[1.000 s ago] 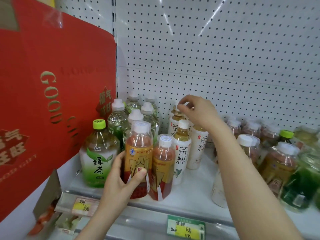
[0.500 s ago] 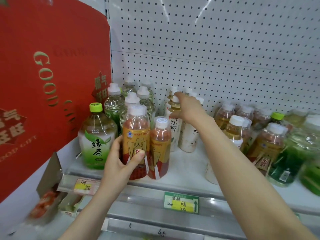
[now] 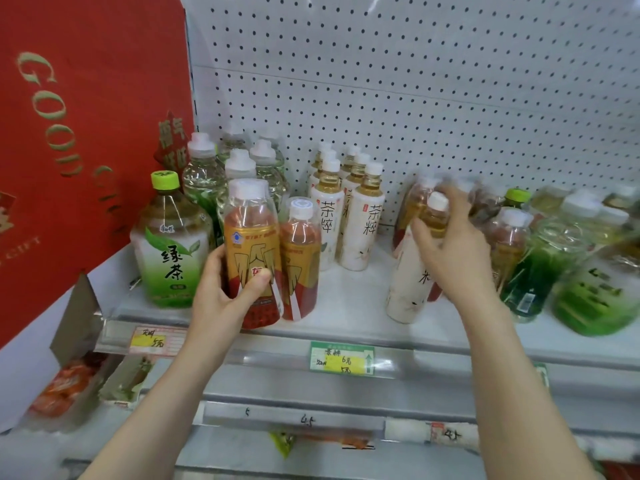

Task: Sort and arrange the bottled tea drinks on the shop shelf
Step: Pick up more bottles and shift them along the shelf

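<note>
- Your left hand [image 3: 225, 292] gripped the orange-labelled tea bottle [image 3: 251, 244] at the near left of the shelf [image 3: 346, 306]. The thumb lay across the front label and the fingers wrapped behind.
- Your right hand [image 3: 450, 251] curled round the shoulder of a white-labelled tea bottle [image 3: 410, 282], near and right of centre. Motion blur hid whether its base touched the shelf.
- A second orange-labelled bottle [image 3: 299, 258] stood touching the right side of the one you held.
- A large green tea bottle [image 3: 169, 244] with a lime cap stood just left of your left hand.
- Clear white-capped bottles [image 3: 239, 168] were grouped behind it, on the far left.
- Two rows of matching white-labelled bottles [image 3: 360, 220] ran from mid-shelf back to the pegboard [image 3: 415, 81].
- Mixed reddish and green bottles [image 3: 540, 265], blurred, crowded the right end.
- A red gift box [image 3: 79, 133] bounded the shelf on the left.
- A green price tag [image 3: 341, 358] sat on the near rail.
</note>
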Tool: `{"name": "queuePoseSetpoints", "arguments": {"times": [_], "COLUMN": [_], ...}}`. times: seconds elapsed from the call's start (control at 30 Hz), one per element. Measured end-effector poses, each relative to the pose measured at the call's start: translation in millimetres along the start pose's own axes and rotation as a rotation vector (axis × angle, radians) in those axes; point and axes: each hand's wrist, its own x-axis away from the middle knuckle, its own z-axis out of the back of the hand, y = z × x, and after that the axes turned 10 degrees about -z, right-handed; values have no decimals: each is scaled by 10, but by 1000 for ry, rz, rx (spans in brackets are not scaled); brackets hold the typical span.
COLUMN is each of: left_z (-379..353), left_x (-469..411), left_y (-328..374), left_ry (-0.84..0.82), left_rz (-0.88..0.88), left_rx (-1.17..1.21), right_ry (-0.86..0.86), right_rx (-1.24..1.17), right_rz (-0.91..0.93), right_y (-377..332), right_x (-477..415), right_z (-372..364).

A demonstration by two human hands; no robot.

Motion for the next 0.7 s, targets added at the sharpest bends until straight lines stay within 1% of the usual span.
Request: {"name": "queuePoseSetpoints", "arguments": {"times": [0.03,0.1,0.17,0.33,0.47,0.7], "left_z": [0,-2,-14,-40,-42,-34], "left_x": [2,5,7,41,58,86], "left_y": [0,1,4,18,12,28], "left_ry": [-1,-6,-6,0,-14,-26], "left_rz": [-2,-1,9,5,29,15], "left_rx": [-4,-5,4,8,20,27], "right_ry": [-78,-195,-240,-133,-32,-8], "right_rx": [-49,-45,-9,21,98,85], "right_rz": [-16,-6,32,95,72,86], "right_y": [-38,-146,-287,-658,-847,-882], "right_x": [6,-33,-80,-219,-338,-351], "right_z": [39,101,60,-481,-841,-990]}}
